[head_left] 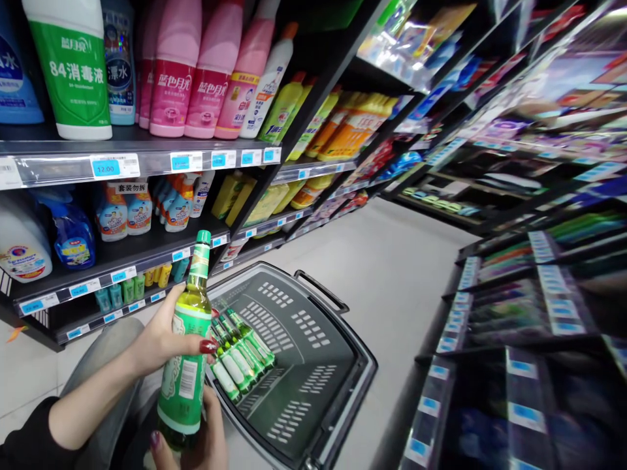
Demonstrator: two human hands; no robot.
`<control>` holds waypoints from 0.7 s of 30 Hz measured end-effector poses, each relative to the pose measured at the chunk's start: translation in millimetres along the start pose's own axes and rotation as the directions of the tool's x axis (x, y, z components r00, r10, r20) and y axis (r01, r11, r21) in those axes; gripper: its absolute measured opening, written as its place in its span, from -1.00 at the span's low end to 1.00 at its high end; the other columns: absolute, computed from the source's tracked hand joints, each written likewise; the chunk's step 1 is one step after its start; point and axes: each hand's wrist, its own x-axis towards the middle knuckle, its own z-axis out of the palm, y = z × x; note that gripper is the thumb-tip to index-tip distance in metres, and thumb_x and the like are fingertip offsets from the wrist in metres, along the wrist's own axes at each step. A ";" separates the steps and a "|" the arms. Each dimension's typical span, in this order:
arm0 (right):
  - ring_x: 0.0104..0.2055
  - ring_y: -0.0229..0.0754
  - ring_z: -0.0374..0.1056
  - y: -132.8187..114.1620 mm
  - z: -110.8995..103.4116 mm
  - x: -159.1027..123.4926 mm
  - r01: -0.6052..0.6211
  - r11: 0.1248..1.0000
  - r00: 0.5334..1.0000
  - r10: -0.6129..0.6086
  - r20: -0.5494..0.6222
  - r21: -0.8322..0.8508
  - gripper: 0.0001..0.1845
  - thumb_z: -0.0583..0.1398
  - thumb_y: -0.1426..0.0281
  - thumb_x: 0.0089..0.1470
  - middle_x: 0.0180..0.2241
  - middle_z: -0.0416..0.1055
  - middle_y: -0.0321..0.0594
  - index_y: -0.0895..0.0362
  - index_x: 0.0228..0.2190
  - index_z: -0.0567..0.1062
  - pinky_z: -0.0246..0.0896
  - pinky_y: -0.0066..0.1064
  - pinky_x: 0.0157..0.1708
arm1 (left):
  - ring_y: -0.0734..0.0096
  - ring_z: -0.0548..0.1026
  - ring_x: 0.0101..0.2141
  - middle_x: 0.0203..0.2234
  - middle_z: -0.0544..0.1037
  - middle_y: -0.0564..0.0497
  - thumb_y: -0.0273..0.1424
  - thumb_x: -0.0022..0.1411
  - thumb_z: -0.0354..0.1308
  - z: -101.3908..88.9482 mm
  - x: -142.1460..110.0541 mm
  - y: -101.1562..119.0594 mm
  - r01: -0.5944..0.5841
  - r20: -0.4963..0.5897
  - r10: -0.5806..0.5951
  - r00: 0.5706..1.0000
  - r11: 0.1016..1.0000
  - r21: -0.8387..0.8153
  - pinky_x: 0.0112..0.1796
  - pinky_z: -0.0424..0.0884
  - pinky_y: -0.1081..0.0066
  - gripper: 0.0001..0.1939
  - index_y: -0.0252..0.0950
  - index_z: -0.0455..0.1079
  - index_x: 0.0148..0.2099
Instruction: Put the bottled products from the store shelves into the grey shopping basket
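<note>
- Two hands hold one green bottle [193, 320], neck up, just beside the left edge of the basket [313, 356].
- The left hand's grip [164, 339] is clamped around its body; the right hand's [211, 436] is closed around the base, probably to bear the weight.
- Its barcode [188, 378] stays uncovered.
- Several smaller-looking bottles [240, 359] lie side by side near that edge, perhaps limiting rolling.

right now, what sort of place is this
Most likely a supermarket's cleaning-products aisle: shelves lined with cleaner bottles, blue-and-white price tags along the shelf edges, and a shopping basket holding green bottles.
</note>
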 end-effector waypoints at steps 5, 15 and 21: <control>-0.05 -0.03 0.32 2.9 -8.1 -2.8 -0.027 0.997 0.998 0.031 -0.055 0.067 -0.27 0.35 0.15 -0.25 -0.07 0.34 -0.15 0.04 -0.02 0.29 0.28 -0.30 -0.06 | 0.40 0.49 -0.50 -0.27 0.45 0.01 -0.45 -0.09 0.35 2.5 1.8 -3.5 0.010 -0.025 -0.010 1.000 1.000 -0.018 -0.47 0.46 0.38 -0.41 -0.23 0.13 -0.06; -0.81 -0.48 -0.01 -7.7 -22.1 26.4 -0.752 0.272 0.630 0.029 0.776 0.600 -0.37 0.14 -0.04 -0.02 -0.68 0.26 -0.38 0.25 -0.16 0.50 -0.11 -0.66 -0.84 | 0.29 0.54 -0.40 -0.34 0.50 -0.01 -0.33 0.11 0.16 0.7 8.0 -24.3 -0.049 -0.095 0.004 0.995 0.877 -0.478 -0.33 0.53 0.19 -0.47 -0.28 0.16 0.12; -0.81 -0.40 -0.02 -9.7 -9.6 24.2 -0.793 0.310 0.558 0.021 0.830 0.525 -0.28 0.01 -0.13 0.02 -0.76 0.16 -0.40 0.24 -0.18 0.50 -0.11 -0.60 -0.82 | 0.45 0.46 -0.60 -0.41 0.48 0.06 -0.30 0.16 0.12 4.1 10.6 -20.8 -0.088 -0.312 -0.057 0.948 0.897 -0.433 -0.64 0.42 0.48 -0.62 -0.27 0.25 0.02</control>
